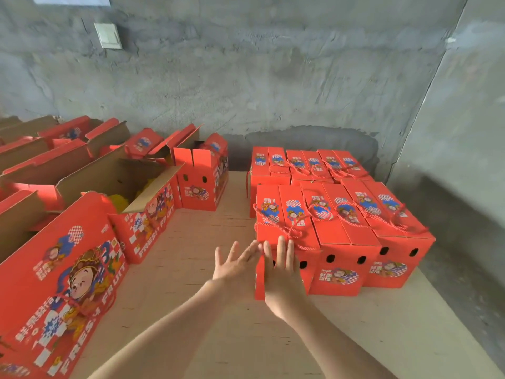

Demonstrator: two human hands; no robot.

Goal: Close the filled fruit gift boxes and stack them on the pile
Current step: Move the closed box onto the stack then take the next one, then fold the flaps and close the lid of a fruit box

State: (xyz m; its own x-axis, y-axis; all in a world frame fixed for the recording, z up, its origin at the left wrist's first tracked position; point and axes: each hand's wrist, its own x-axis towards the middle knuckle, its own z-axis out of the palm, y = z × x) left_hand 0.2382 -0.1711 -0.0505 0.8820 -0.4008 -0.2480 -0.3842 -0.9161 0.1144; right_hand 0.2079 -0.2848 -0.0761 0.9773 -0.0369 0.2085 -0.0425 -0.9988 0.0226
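Note:
A pile of closed red fruit gift boxes with red rope handles stands on the wooden board at the centre right, a front row of three and a back row behind. My right hand lies flat with straight fingers against the near end of the leftmost front box. My left hand is spread open at that box's left corner, fingertips touching its edge. On the left stand several open red boxes with flaps up; yellow packing shows inside one.
The wooden board carries everything. A closed box lying with its picture side up fills the near left. One upright box stands at the middle back. A grey concrete wall runs behind and along the right.

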